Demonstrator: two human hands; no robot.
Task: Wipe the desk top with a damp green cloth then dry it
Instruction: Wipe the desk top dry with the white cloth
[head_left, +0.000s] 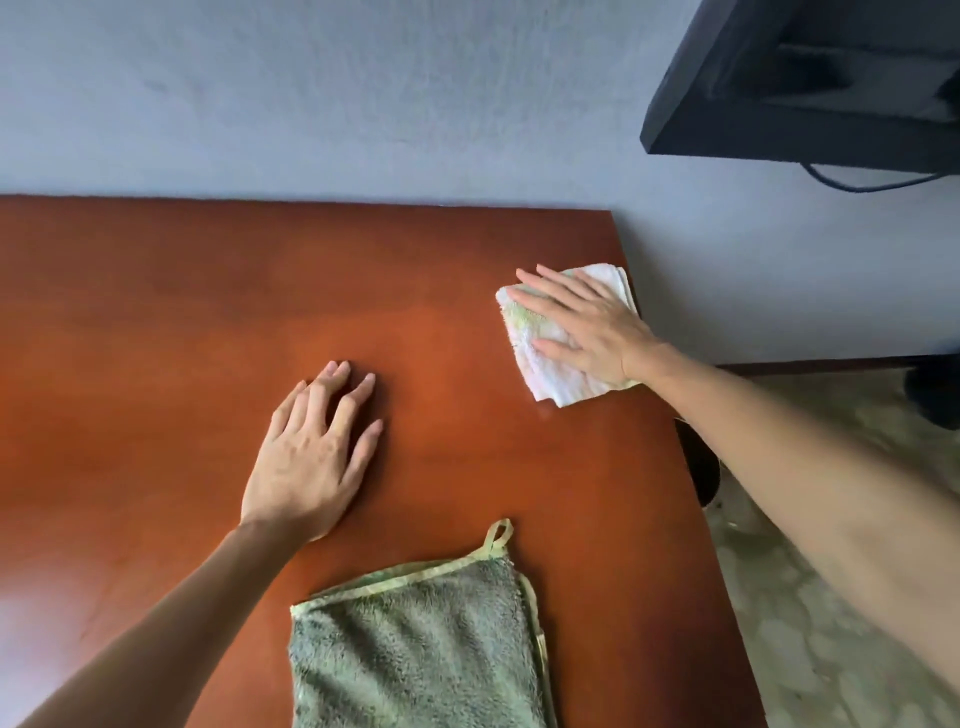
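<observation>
Green cloth (415, 649) idle — right hand (587, 327) flat on white cloth (561, 374).

The desk top (208, 312) is showing a glossy reddish-brown, with paler sheen at its near left. The near cloth (415, 649) is showing a dull grey-green pile edged in pale yellow-green binding. The far right cloth (561, 364) is showing white, tinged faintly green and pink. The wall (363, 93) is looking mottled blue-grey; the far right monitor (810, 83) is looking black.
</observation>
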